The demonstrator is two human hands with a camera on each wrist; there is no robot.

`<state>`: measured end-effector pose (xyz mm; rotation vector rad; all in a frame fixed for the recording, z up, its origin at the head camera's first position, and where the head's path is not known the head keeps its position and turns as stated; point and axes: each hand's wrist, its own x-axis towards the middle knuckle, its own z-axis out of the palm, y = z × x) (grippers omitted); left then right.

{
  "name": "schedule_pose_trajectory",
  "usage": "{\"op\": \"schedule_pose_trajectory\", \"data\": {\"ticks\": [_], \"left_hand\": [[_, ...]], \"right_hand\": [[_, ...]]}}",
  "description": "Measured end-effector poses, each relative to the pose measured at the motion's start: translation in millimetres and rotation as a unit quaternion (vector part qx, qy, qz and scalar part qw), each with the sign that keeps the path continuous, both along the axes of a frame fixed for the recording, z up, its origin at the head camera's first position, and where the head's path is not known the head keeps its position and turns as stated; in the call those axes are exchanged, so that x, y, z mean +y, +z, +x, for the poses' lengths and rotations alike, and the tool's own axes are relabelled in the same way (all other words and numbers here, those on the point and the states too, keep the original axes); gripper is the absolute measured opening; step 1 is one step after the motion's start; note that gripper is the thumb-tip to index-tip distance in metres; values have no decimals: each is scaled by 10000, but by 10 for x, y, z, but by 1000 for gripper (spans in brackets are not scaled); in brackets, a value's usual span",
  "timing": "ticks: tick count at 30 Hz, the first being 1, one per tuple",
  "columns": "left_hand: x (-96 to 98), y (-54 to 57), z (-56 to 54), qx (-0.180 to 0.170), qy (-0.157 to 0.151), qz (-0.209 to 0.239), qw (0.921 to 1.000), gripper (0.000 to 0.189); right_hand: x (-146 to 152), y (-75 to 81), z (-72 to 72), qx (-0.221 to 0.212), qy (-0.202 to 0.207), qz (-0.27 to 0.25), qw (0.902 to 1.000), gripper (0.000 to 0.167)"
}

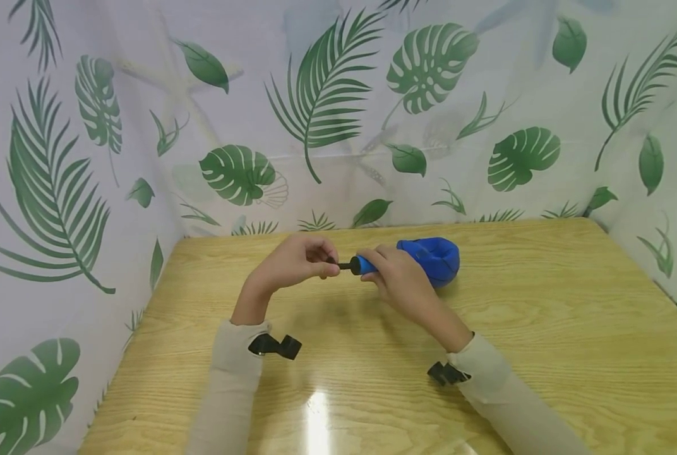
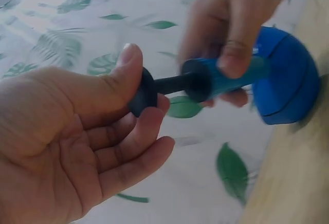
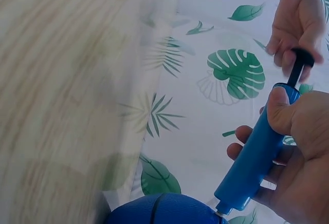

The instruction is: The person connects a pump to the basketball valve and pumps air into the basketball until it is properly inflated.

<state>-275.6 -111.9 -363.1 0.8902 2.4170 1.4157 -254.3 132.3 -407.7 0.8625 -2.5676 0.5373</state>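
A blue hand pump (image 3: 250,160) with a black plunger rod (image 2: 172,84) joins a blue ball (image 1: 442,256) at its nozzle end. The ball has dark seams, looks sunken on top in the head view, and rests on the table. My right hand (image 1: 402,282) grips the pump barrel, fingers curled round it. Between thumb and fingers, my left hand (image 1: 290,262) pinches the round black plunger handle (image 2: 146,93). A short length of rod shows between the handle and the barrel's black cap (image 2: 197,79).
The wood-grain table (image 1: 338,354) stretches out under both forearms. Behind it and at the sides hangs a white cloth (image 1: 350,158) printed with green leaves. Each sleeve carries a black wrist mount (image 1: 276,345).
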Motion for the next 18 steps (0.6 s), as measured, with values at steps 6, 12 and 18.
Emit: {"op": "schedule_pose_trajectory", "data": {"ticks": [6, 12, 18], "left_hand": [[-333, 208, 113, 163, 335, 215, 9991, 7], [-428, 290, 168, 73, 404, 308, 9987, 8], [-287, 237, 147, -2, 279, 202, 9994, 8]], "right_hand": [[76, 17, -56, 19, -230, -144, 9996, 40], [61, 21, -50, -131, -74, -199, 9997, 40], [7, 16, 0, -93, 95, -297, 9995, 39]]}}
